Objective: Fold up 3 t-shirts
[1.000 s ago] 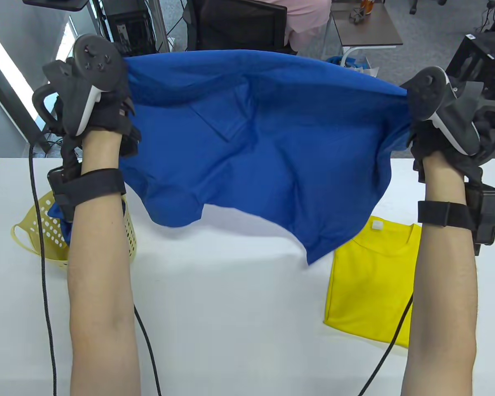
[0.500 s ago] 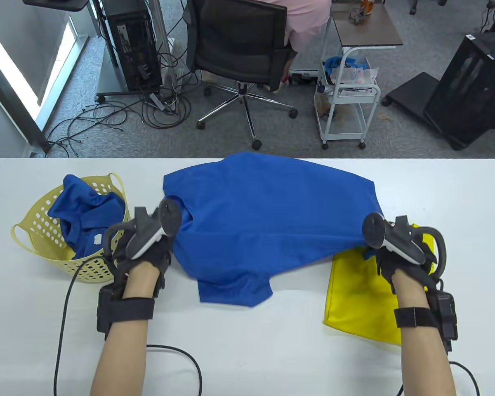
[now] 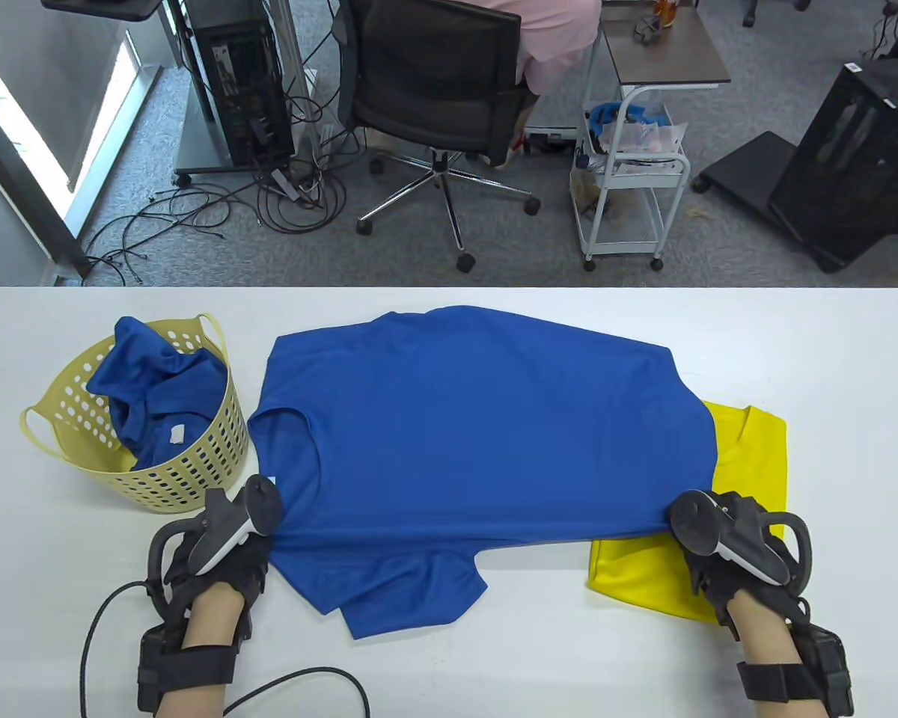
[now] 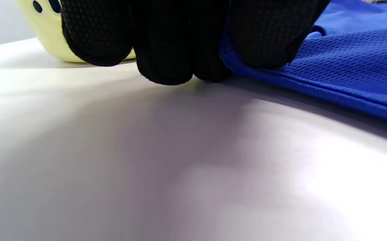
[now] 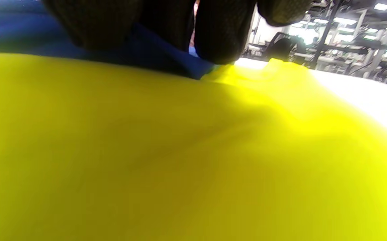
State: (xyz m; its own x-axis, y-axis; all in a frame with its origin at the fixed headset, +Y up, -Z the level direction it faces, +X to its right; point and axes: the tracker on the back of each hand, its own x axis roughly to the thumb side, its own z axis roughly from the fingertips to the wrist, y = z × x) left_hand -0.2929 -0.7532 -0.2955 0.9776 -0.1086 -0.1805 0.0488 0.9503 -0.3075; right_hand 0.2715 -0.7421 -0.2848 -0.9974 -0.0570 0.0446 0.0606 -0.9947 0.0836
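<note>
Blue t-shirt [image 3: 486, 426] spread flat across the middle of the white worktop [image 3: 449, 658], collar toward the yellow basket [image 3: 194, 464] on the left, 1 sleeve bunched at the near edge, far right part overlapping the folded yellow t-shirt [image 3: 748, 456]. Left hand [image 3: 221, 568] pinching the near left corner of the blue fabric between gloved fingers [image 4: 263, 40], low on the worktop. Right hand [image 3: 733, 550] seemingly clamped on the near right corner above the yellow shirt, wrist view blurred; another blue garment [image 3: 157, 389] heaped in the basket.
</note>
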